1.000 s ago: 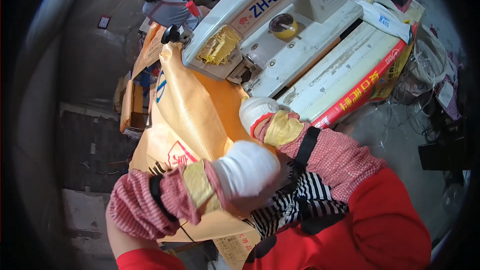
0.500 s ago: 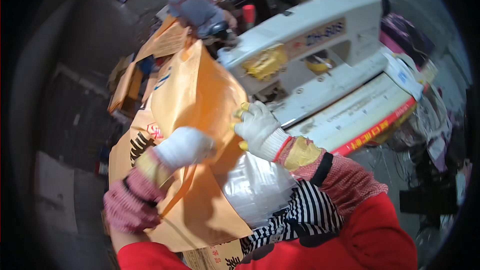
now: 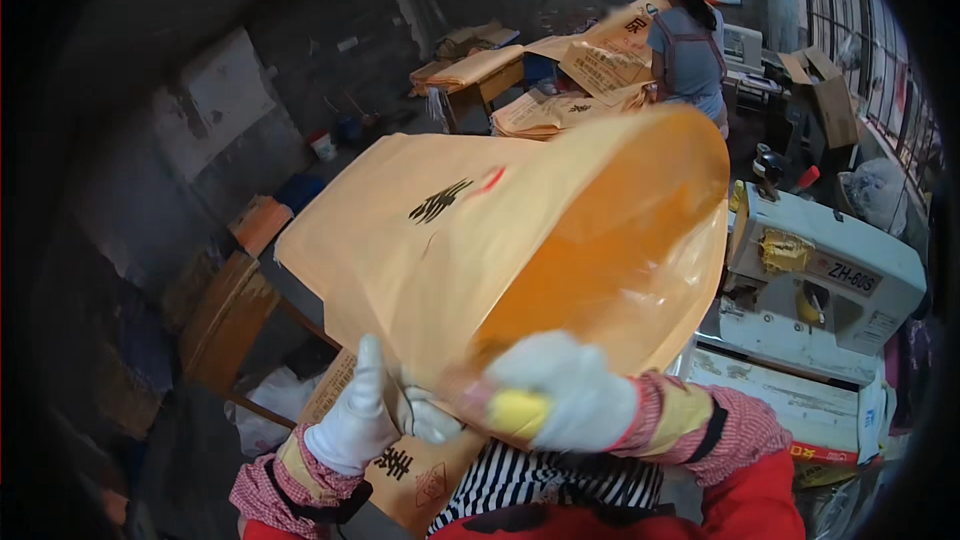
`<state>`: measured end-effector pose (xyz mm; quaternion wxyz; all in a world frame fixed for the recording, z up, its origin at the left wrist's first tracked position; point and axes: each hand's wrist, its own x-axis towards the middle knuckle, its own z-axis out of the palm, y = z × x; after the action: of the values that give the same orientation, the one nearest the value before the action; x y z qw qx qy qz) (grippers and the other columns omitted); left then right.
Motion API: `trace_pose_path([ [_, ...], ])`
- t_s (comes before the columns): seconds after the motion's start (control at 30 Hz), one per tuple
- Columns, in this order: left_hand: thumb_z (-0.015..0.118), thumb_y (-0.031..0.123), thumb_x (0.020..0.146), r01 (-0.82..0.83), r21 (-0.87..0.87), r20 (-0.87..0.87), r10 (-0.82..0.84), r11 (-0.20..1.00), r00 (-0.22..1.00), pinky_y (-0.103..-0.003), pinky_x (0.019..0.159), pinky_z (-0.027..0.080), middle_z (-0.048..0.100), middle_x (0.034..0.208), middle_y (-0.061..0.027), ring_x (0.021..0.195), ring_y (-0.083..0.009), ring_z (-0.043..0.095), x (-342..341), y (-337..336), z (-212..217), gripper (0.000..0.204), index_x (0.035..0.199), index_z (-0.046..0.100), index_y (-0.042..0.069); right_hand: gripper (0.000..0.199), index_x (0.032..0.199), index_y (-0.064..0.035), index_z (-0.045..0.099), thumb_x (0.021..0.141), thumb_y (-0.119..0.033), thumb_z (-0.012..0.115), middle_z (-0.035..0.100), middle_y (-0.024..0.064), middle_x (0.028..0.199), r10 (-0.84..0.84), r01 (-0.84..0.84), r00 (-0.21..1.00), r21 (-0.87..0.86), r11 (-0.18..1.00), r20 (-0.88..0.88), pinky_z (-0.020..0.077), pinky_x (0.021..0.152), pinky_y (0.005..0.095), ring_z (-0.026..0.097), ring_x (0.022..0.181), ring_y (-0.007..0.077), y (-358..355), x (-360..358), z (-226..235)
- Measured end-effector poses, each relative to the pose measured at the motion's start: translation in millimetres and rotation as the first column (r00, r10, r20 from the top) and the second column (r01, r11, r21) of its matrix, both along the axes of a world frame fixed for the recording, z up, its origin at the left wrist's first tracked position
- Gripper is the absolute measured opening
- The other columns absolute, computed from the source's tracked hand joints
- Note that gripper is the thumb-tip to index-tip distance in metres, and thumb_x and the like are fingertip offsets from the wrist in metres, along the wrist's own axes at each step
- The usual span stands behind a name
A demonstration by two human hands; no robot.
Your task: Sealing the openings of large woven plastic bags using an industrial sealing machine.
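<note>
A large yellow-orange sack (image 3: pixel 400 210) with dark printing is spread in front of me, its wide mouth gaping to the right and showing a glossy orange inside. My right hand (image 3: pixel 565 395), in a white glove with yellow fingertips, grips the near edge of the mouth; motion smears its fingers. My white-gloved left hand (image 3: pixel 355 420) is at the sack's near lower edge, thumb raised and apart from the fingers, which are partly curled against the sack. Beneath the hands, another printed sack (image 3: pixel 425 475) lies by my striped apron (image 3: pixel 545 480).
A pale sewing machine (image 3: pixel 830 275) stands at the right, with a long white box-like ledge (image 3: pixel 770 400) before it. Beyond, a person (image 3: pixel 690 50) stands beside stacked sacks (image 3: pixel 550 112). A wooden table (image 3: pixel 230 310) is at the left; an opened carton (image 3: pixel 825 105) sits at the far right.
My view has swung to the right-hand machine's left, so the machine now sits farther right. The sack has spread out and its mouth has widened. My left thumb has come away from the fingers.
</note>
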<state>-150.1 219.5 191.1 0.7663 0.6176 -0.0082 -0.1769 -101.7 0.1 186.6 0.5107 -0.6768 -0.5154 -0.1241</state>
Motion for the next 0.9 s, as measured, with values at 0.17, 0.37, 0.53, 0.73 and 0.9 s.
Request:
trace_pose_path([
  [0.17,0.038,0.034,0.093,-0.328,-0.01,0.276,0.318,0.945,0.907,-0.032,0.086,0.045,0.057,0.109,-0.011,0.097,-0.0205,0.056,-3.6,22.9,-0.1,0.044,0.117,0.047,-0.002,0.042,0.104,-0.0079,0.058,0.078,-0.041,0.056,0.06,0.0135,0.088,-0.098,0.259,0.944,-0.526,0.81,0.314,0.0487,0.056,0.0361,0.06,0.075,0.0312,-9.5,-34.4,39.1],
  [0.37,0.04,0.026,0.092,-0.389,-0.358,0.295,0.498,0.849,0.816,-0.031,0.083,0.046,0.057,0.11,-0.0103,0.095,-0.0215,0.057,-45.9,61.9,77.8,0.037,0.116,0.049,-0.001,0.046,0.116,-0.0005,0.051,0.072,-0.004,0.062,0.057,0.0144,0.106,-0.88,0.846,0.404,0.265,0.463,0.25,0.0439,0.083,0.0318,0.056,0.096,0.0241,-141.8,-17.3,26.7],
  [0.53,0.041,0.023,0.091,-0.349,-0.141,0.515,0.369,0.927,0.773,-0.031,0.085,0.045,0.055,0.113,-0.0104,0.098,-0.0217,0.056,-48.3,146.4,77.3,0.038,0.121,0.044,0.0,0.027,0.101,-0.0088,0.063,0.076,-0.02,0.063,0.064,0.006,0.082,-0.656,0.377,0.582,-0.555,0.741,-0.48,0.0468,0.07,0.0276,0.061,0.08,0.0144,-130.9,-57.3,30.8],
  [0.73,0.043,0.02,0.091,-0.351,0.113,0.717,0.168,0.93,0.676,-0.031,0.088,0.043,0.053,0.117,-0.0105,0.102,-0.022,0.054,-35.8,279.2,66.0,0.041,0.126,0.039,0.0,0.034,0.104,-0.0028,0.059,0.074,-0.019,0.063,0.062,0.0081,0.093,-0.411,0.548,0.8,0.255,0.796,-0.436,0.0478,0.072,0.0286,0.06,0.081,0.0159,-133.3,-68.2,104.8],
  [0.9,0.044,0.018,0.09,-0.424,0.297,0.823,-0.004,0.856,0.568,-0.03,0.091,0.042,0.051,0.12,-0.0106,0.105,-0.0222,0.053,-17.2,365.8,53.1,0.044,0.13,0.035,0.0,0.026,0.098,-0.0024,0.061,0.075,-0.014,0.059,0.061,0.0088,0.088,-0.567,0.445,0.749,-0.372,0.814,-0.343,0.0479,0.068,0.0273,0.059,0.079,0.015,-89.2,23.9,98.0],
])
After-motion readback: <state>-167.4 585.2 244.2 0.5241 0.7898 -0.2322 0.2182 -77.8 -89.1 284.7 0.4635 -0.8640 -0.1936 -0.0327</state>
